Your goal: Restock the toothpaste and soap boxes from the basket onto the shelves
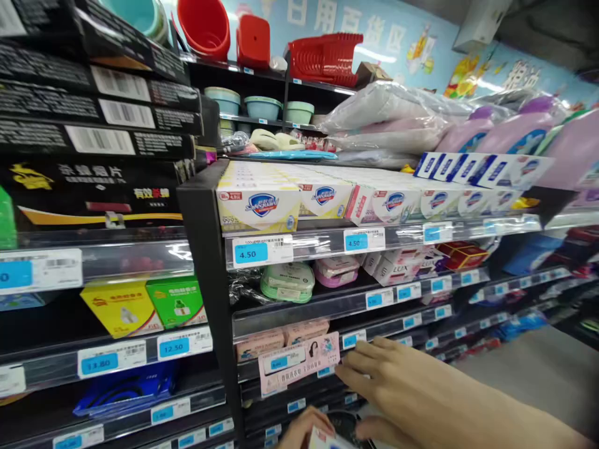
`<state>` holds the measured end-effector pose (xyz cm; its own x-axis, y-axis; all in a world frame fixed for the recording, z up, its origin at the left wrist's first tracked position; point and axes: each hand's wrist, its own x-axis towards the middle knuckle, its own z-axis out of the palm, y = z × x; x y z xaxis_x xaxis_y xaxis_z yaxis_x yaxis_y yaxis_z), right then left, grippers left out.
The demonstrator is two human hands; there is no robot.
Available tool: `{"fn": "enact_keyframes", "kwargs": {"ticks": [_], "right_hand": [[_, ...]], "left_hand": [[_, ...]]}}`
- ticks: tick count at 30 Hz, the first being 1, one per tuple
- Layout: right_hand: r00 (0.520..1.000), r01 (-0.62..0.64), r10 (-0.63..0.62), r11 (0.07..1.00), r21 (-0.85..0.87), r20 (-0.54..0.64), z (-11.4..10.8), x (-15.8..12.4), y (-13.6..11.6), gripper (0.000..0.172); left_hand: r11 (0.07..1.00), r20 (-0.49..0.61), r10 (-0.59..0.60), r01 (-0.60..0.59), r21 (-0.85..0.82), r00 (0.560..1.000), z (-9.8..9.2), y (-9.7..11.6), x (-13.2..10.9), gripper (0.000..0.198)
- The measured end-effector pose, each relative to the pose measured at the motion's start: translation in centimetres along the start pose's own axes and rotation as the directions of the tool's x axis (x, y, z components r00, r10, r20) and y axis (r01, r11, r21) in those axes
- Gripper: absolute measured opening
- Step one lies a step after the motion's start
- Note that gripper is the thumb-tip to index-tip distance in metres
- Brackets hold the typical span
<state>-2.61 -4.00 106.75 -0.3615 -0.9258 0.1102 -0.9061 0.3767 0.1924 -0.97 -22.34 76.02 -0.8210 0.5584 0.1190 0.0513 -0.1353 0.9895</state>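
Note:
At the bottom edge, my left hand (302, 429) has its fingers around a white soap box (325, 440). Only a corner of this box shows; the rest lies below the picture. My right hand (386, 377) reaches in from the lower right, fingers stretched out and thumb apart, with nothing seen in it. Its fingertips are near a pink promotional card (299, 362) on a low shelf edge; I cannot tell whether they touch anything. Above, rows of Safeguard soap boxes (262, 202) fill the shelf, with several blue-and-white boxes (484, 168) lying on top at the right.
Lower shelves hold a green soap case (287, 282), LUX boxes (397, 265) and pink packs (281, 337). To the left are stacked black boxes (93, 193) and a yellow box (121, 308). Price-tag rails jut along each shelf. Purple bottles (510, 128) stand behind at right.

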Motion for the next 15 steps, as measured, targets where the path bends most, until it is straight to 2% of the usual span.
{"fn": "enact_keyframes", "kwargs": {"ticks": [2,4,6,9,11,13,15], "right_hand": [[0.99,-0.071,0.056,0.99,0.118,0.126,1.1,-0.7,-0.2,0.038],[0.967,-0.141,0.092,0.969,0.201,0.237,1.3,-1.0,0.5,0.051],[0.938,-0.194,0.114,0.955,0.224,0.327,1.0,-0.9,1.6,0.06],[0.91,-0.228,0.15,0.96,0.164,0.387,0.2,-0.6,3.2,0.067],[0.907,-0.219,0.169,0.972,0.09,0.386,0.0,-0.5,3.8,0.071],[0.913,-0.187,0.162,0.982,0.033,0.376,0.1,-0.5,3.8,0.073],[0.926,-0.145,0.136,0.989,-0.002,0.353,0.4,-0.5,3.6,0.069]], "left_hand": [[0.984,-0.104,0.162,-0.169,-0.053,0.981,0.3,1.0,0.3,0.056],[0.935,-0.212,0.327,-0.348,-0.071,0.921,0.5,3.0,0.8,0.057],[0.891,-0.31,0.418,-0.452,-0.045,0.854,0.4,5.4,1.5,0.059],[0.846,-0.437,0.51,-0.525,0.097,0.741,0.2,8.2,2.3,0.063],[0.826,-0.496,0.547,-0.533,0.185,0.675,0.1,9.1,2.5,0.064],[0.817,-0.534,0.559,-0.532,0.224,0.634,0.2,9.3,2.5,0.063],[0.824,-0.554,0.546,-0.522,0.222,0.628,0.3,9.2,2.3,0.063]]}}
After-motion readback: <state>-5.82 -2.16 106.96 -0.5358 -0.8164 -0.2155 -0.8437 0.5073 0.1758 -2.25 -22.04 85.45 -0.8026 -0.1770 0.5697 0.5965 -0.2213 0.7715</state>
